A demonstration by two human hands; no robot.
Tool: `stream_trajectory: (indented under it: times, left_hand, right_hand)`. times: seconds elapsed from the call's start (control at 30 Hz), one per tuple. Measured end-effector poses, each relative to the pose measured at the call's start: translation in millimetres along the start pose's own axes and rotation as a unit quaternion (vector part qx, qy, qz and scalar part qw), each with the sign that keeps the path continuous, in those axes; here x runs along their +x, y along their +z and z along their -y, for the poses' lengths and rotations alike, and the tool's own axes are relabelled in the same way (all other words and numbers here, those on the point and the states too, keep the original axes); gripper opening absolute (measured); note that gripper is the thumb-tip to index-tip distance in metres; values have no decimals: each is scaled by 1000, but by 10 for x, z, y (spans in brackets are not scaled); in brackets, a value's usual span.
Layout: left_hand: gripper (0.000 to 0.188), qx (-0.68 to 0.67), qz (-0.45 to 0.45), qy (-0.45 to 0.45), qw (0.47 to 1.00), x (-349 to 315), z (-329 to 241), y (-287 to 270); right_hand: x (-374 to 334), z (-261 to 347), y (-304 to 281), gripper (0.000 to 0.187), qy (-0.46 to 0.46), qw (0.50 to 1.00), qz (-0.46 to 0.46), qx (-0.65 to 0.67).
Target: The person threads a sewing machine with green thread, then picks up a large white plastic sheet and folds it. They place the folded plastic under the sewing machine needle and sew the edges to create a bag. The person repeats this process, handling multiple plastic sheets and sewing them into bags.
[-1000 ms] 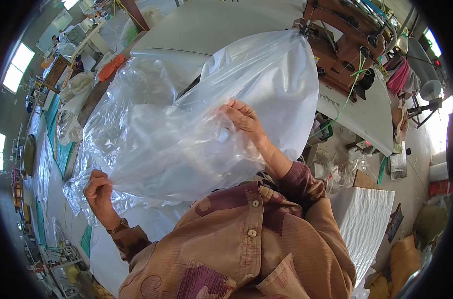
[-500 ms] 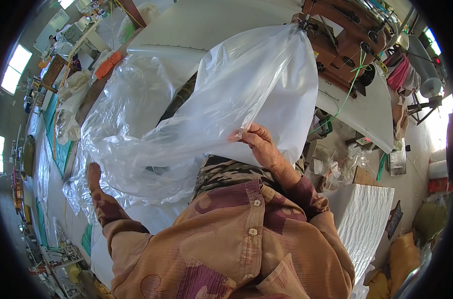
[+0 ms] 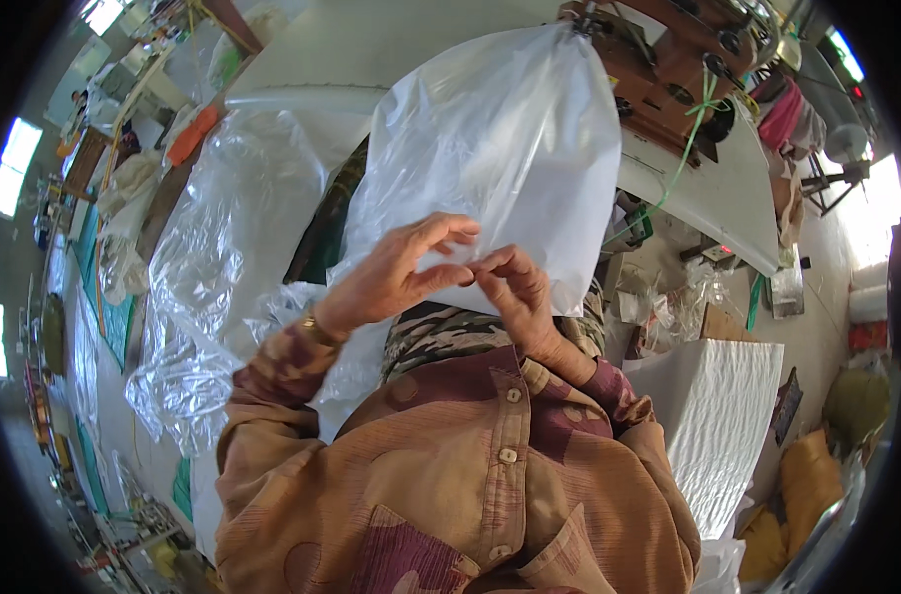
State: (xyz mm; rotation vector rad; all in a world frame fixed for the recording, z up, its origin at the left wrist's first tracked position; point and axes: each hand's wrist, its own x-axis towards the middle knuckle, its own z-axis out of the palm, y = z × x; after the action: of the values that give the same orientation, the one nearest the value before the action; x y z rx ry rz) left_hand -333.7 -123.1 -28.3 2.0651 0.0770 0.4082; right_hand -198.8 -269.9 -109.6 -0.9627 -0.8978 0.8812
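A white sheet [image 3: 569,198], overlaid with clear plastic film [image 3: 450,129], hangs from the brown sewing machine [image 3: 658,69] at the upper right down to my lap. My right hand [image 3: 520,302] is closed in a pinch near the lower edge of the film; the fingers mostly hide what is between them. Beside it, my left hand [image 3: 396,272] is raised over the sheet, thumb and fingers apart and curved, with nothing seen in it. The two hands' fingertips nearly meet.
Crumpled clear plastic [image 3: 203,297] spreads at the left, next to a dark gap by the table. A green cord [image 3: 683,168] hangs from the machine. A stack of white sheets [image 3: 713,426] stands at my right, and a pink cloth [image 3: 782,117] hangs farther back.
My left hand has come from the far left, off the crumpled plastic, to beside my right hand. The film that stretched leftward has dropped away. My right hand has barely moved.
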Motion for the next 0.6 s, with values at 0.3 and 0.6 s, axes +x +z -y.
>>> stream_trajectory:
  times: [0.3,0.6]
  left_hand:
    - [55,-253,-77,-177,948,89,393,370]
    - [21,-413,-52,-242,877,48,370,437]
  right_hand:
    - [-31,110,-120,18,-156,889,190,-388]
    - [86,-40,-335,40,82,996,2,-25]
